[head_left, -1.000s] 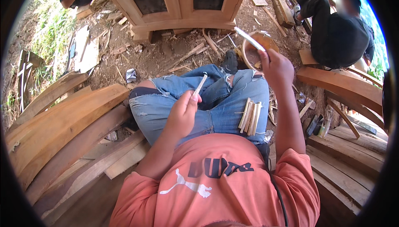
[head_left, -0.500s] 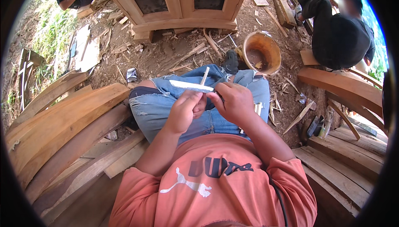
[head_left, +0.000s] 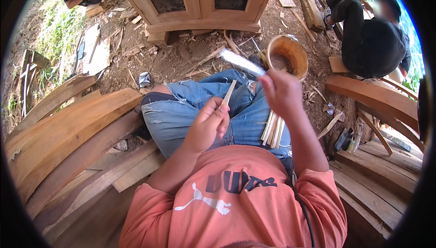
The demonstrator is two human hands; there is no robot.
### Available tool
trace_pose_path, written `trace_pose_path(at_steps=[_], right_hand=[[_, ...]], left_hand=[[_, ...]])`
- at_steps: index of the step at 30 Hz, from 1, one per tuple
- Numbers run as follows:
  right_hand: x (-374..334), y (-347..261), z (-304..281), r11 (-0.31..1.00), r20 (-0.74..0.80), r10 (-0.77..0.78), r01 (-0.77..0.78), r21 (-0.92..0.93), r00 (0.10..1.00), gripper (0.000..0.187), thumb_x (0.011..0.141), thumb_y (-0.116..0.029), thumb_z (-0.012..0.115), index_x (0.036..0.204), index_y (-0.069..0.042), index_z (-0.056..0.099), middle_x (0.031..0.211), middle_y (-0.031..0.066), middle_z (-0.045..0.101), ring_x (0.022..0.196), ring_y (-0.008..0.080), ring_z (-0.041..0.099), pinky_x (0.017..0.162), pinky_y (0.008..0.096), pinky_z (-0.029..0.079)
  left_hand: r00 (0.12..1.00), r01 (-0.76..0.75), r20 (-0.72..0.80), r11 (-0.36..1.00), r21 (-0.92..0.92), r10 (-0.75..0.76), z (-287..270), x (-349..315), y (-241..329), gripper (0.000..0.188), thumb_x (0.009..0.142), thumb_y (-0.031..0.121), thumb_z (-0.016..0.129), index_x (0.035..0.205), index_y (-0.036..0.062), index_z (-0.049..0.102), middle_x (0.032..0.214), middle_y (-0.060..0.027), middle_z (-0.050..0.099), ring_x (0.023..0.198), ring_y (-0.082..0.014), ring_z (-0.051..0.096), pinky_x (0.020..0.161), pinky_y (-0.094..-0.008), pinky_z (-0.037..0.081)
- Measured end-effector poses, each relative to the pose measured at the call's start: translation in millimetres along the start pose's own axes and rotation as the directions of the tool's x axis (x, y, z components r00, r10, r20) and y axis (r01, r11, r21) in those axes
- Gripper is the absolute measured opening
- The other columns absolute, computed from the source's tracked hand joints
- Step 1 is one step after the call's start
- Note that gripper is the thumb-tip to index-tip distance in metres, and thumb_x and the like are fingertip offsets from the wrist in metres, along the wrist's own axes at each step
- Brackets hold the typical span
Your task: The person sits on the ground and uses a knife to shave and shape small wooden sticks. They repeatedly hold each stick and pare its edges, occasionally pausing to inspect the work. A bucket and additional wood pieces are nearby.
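Observation:
My left hand [head_left: 208, 124] is closed round a thin pale wooden stick [head_left: 230, 92], which points up and away from me above my lap. In my right hand [head_left: 282, 92] is a knife [head_left: 243, 63], raised over my right knee. Its bright blade points left and away, apart from the stick, and is slightly smeared by motion. The handle is hidden in my fist. A bundle of several thin wooden sticks [head_left: 273, 130] lies on my right thigh in torn blue jeans [head_left: 175, 116].
Ahead stands a wooden cabinet [head_left: 204, 24] with dark panels. An orange bucket [head_left: 297, 59] is beyond my right knee. Curved timbers [head_left: 86, 123] lie at left, planks [head_left: 368, 180] at right. A can [head_left: 144, 80] stands among wood scraps. A person in dark clothes [head_left: 374, 43] sits far right.
My right hand has lifted the knife away from the stick, up and to the right. My left hand has stayed near its place, holding the stick. The bundle on my thigh shows more.

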State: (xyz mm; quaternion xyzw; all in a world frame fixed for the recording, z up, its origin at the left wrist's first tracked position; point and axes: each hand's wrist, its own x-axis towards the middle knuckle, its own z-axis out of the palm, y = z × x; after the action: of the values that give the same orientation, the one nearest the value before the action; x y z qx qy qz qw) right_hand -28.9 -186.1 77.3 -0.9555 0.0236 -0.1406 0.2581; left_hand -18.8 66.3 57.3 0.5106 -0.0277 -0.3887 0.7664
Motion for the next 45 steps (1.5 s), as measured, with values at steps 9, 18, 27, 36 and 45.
trace_pose_path(at_steps=[9,18,27,36,45], right_hand=[[-33,-37,29,0.980,0.121,-0.162,0.146,0.136,0.979,0.039,0.097,-0.041,0.073,0.078,-0.008,0.060,0.072,0.0124,0.062,0.068,0.0372,0.066,0.059,0.0497,0.050],[19,27,1,0.901,0.036,0.419,-0.421,0.110,0.907,0.045,0.110,-0.039,0.059,0.083,-0.004,0.068,0.072,0.0182,0.066,0.069,0.0414,0.066,0.064,0.0494,0.049],[-30,-29,7,0.970,0.177,-0.146,0.106,0.218,0.973,0.037,0.100,-0.040,0.070,0.083,-0.008,0.065,0.071,0.0138,0.064,0.070,0.0394,0.067,0.061,0.0503,0.050],[-32,-27,12,0.970,0.134,-0.210,0.189,0.152,0.968,0.039,0.100,-0.042,0.071,0.080,-0.009,0.065,0.068,0.0131,0.064,0.065,0.0392,0.066,0.059,0.0503,0.050],[-7,9,-4,0.999,-0.062,-0.052,0.051,-0.015,0.997,0.039,0.103,-0.041,0.069,0.080,-0.009,0.064,0.068,0.0121,0.061,0.065,0.0337,0.065,0.059,0.0453,0.049]], left_hand=[[0.994,0.084,0.082,0.966,-0.244,-0.066,-5,6,-3,0.031,0.116,0.030,0.044,0.101,0.0067,0.058,0.069,0.0046,0.041,0.056,-0.0059,0.033,0.052,-0.0248,0.026],[0.979,0.035,0.203,0.997,-0.066,-0.021,1,-12,-2,0.023,0.118,0.030,0.045,0.112,0.0098,0.054,0.069,0.0058,0.036,0.058,-0.0049,0.030,0.053,-0.0242,0.025],[0.996,-0.076,0.043,0.991,0.107,0.072,-2,1,8,0.026,0.118,0.028,0.042,0.117,0.0059,0.057,0.069,0.0041,0.042,0.059,-0.0051,0.034,0.055,-0.0236,0.028],[0.985,-0.171,0.007,0.949,0.263,0.175,11,-1,9,0.024,0.118,0.025,0.044,0.114,0.0056,0.058,0.068,0.0065,0.040,0.058,-0.0039,0.033,0.054,-0.0243,0.026],[0.990,-0.138,0.011,0.980,0.141,0.138,1,-5,6,0.026,0.119,0.029,0.045,0.110,0.0076,0.056,0.070,0.0064,0.039,0.060,-0.0035,0.032,0.054,-0.0230,0.025]])
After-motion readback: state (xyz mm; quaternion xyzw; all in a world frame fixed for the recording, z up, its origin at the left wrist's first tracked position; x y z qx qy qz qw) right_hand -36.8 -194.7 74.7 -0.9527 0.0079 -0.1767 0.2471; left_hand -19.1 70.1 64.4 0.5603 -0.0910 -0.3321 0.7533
